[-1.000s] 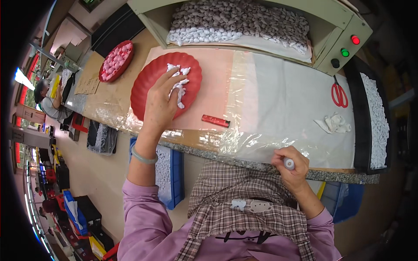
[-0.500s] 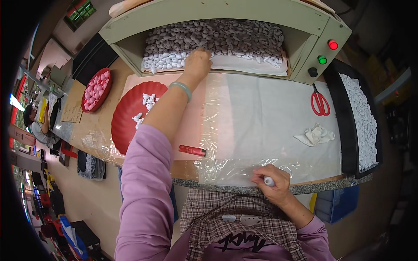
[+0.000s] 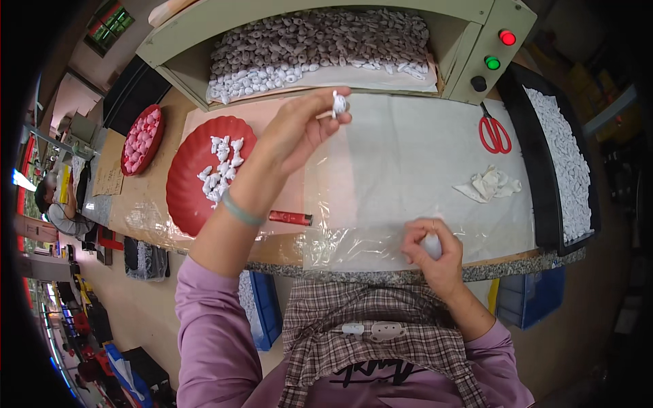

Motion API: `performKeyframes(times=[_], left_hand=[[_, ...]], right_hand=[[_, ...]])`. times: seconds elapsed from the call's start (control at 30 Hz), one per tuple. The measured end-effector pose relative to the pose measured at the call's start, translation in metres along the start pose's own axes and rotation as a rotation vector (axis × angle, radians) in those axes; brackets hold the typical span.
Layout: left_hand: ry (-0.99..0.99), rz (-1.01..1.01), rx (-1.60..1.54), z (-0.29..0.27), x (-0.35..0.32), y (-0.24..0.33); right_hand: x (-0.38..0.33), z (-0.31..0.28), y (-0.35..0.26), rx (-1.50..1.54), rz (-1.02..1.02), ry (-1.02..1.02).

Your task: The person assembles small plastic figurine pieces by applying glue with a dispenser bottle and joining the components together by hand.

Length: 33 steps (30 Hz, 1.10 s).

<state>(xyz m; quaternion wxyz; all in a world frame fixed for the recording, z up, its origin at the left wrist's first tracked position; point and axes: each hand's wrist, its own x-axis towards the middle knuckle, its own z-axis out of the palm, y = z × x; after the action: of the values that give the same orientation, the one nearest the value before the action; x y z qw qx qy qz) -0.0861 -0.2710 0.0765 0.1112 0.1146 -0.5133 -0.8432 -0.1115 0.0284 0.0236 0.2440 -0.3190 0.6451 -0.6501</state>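
Observation:
My left hand (image 3: 296,130) is raised over the worktop in front of the box-like machine, pinching a small white moulded piece (image 3: 339,103) between thumb and fingers. Lower right, near the table's front edge, my right hand (image 3: 441,264) is wrapped round a pale, round-ended tool like a small squeeze bottle (image 3: 431,246); the fist hides most of it. Inside the machine's opening (image 3: 456,58) lie many small white pieces (image 3: 255,80), those farther back in shadow. A red scalloped plate (image 3: 187,160), left of my left forearm, carries several white figure-like pieces (image 3: 219,175).
Red-handled scissors (image 3: 495,136) and a crumpled white cloth (image 3: 488,185) lie on the right. Beyond them stands a black tray (image 3: 541,170) of white pieces. A red lighter (image 3: 290,217) lies near my left forearm. Far left is a red bowl (image 3: 158,146) of pink pieces.
My left hand has come back out of the machine's opening, now with a white piece in its fingers. My right hand has risen slightly. More of the plate's pieces show.

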Motion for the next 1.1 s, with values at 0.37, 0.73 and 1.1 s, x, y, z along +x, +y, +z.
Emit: performKeyframes(times=[0.37,0.73,1.1], left_hand=[[0.085,-0.244,-0.541,0.052,-0.141,-0.089],[0.042,-0.259,-0.555,0.065,-0.165,-0.11],[0.041,-0.257,-0.486,0.065,-0.167,-0.116]], right_hand=[[-0.006,-0.011,-0.009,0.155,0.004,-0.098],[-0.025,0.001,-0.02,0.124,-0.137,0.186],[-0.036,-0.003,-0.021,-0.289,-0.404,0.134]])
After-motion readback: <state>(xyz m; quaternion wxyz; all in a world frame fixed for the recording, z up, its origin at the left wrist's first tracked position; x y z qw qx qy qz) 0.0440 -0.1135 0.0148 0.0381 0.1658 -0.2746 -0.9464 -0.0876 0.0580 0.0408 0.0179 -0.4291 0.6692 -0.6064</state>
